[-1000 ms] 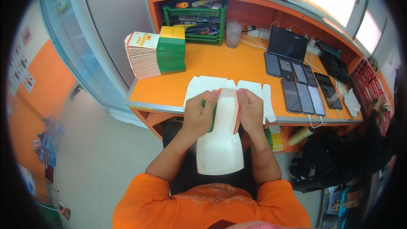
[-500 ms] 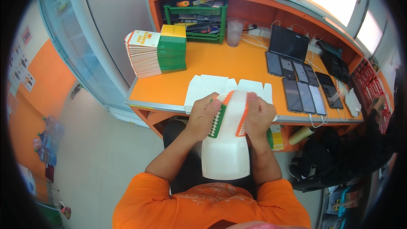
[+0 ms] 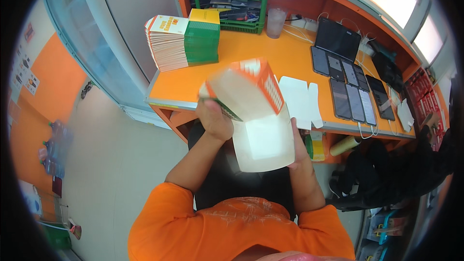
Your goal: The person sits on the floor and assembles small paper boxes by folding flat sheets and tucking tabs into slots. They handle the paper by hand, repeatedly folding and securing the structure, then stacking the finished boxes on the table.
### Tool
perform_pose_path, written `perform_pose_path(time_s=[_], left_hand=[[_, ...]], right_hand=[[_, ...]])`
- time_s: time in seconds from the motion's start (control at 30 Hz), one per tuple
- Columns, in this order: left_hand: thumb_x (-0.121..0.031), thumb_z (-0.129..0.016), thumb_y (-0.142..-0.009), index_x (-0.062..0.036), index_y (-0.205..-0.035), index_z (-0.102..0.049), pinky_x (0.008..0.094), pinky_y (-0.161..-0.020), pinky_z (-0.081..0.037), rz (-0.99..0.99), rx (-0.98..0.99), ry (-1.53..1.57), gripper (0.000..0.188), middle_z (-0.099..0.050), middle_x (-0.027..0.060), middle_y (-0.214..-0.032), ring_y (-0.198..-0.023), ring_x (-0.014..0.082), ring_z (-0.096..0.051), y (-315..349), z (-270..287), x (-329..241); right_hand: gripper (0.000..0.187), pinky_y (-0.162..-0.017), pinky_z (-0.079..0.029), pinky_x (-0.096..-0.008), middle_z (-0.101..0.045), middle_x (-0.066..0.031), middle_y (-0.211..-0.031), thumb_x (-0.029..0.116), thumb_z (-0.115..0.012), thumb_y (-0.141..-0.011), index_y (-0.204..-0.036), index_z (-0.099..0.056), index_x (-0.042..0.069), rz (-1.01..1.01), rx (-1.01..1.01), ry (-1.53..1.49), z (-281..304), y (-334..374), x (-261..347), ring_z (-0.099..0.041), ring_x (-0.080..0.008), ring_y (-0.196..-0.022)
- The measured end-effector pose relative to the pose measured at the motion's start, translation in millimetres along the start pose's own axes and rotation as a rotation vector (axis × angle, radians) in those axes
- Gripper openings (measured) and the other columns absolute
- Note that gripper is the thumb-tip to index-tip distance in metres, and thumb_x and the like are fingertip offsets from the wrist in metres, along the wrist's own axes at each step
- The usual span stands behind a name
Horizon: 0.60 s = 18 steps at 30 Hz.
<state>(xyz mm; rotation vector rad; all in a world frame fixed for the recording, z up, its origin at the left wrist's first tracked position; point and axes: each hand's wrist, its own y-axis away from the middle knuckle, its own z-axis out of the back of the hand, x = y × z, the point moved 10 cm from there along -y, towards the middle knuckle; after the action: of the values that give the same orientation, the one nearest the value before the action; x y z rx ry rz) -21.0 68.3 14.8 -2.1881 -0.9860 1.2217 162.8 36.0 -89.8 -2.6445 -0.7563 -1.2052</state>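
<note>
A partly folded cardboard food box (image 3: 263, 137), white inside with orange and green printed outer panels, is held over my lap at the desk's front edge. My left hand (image 3: 216, 120) grips its left side by the green panel, fingers mostly behind the card. At the lower right side of the box is my right hand (image 3: 298, 147), thumb along the edge and the other fingers hidden beneath. The box's upper part is raised and slightly blurred. Just beyond it on the desk lies a flat white box blank (image 3: 297, 99).
A stack of folded cartons (image 3: 166, 50) stands at the desk's (image 3: 241, 48) left, near a green crate (image 3: 232, 26) and a plastic cup (image 3: 275, 23). Several phones (image 3: 341, 99) and a laptop (image 3: 336, 38) with cables lie on the right. Another person in dark clothes (image 3: 386, 174) is at far right.
The box has opened out, its inside now facing up. My left hand has moved left, and my right hand has gone down to the box's lower right side. The view has shifted slightly.
</note>
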Motion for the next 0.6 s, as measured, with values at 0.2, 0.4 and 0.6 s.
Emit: perform_pose_path(time_s=[0.2, 0.4, 0.6], left_hand=[[-0.056, -0.029, -0.106, 0.0037, -0.125, -0.052, 0.0325, -0.077, -0.055, 0.745, 0.176, 0.605, 0.067, -0.067, 0.0159, -0.103, -0.089, 0.0202, -0.068, -29.0, -38.9, 38.9], [-0.041, -0.046, -0.105, -0.0033, -0.128, -0.059, 0.0388, -0.087, -0.054, 0.282, 0.358, 0.013, 0.046, -0.063, 0.0094, -0.116, -0.104, 0.0213, -0.064, -173.9, 0.4, 11.0], [-0.033, -0.058, -0.095, -0.0063, -0.112, -0.07, 0.0434, -0.083, -0.055, 0.52, 0.072, -0.299, 0.034, -0.072, 0.0153, -0.105, -0.096, 0.0274, -0.07, -341.3, 131.9, 50.3]], right_hand=[[0.091, -0.115, -0.036, -0.0417, -0.045, -0.0157, -0.151, 0.057, -0.065, -0.093, -0.157, -0.03, 0.003, 0.258, 0.373, 0.742, -72.7, 0.1, 71.9, -0.044, -0.0305, -0.14], [0.102, -0.114, -0.037, -0.0419, -0.047, -0.0208, -0.145, 0.045, -0.085, -0.075, -0.156, -0.036, 0.005, 0.771, 0.242, 1.662, -156.6, -78.5, 154.0, -0.048, -0.0356, -0.133], [0.101, -0.113, -0.038, -0.0419, -0.049, -0.0224, -0.145, 0.048, -0.082, -0.077, -0.156, -0.035, 0.006, 0.715, 0.155, 1.759, -176.2, -234.1, 211.2, -0.046, -0.0357, -0.138]])
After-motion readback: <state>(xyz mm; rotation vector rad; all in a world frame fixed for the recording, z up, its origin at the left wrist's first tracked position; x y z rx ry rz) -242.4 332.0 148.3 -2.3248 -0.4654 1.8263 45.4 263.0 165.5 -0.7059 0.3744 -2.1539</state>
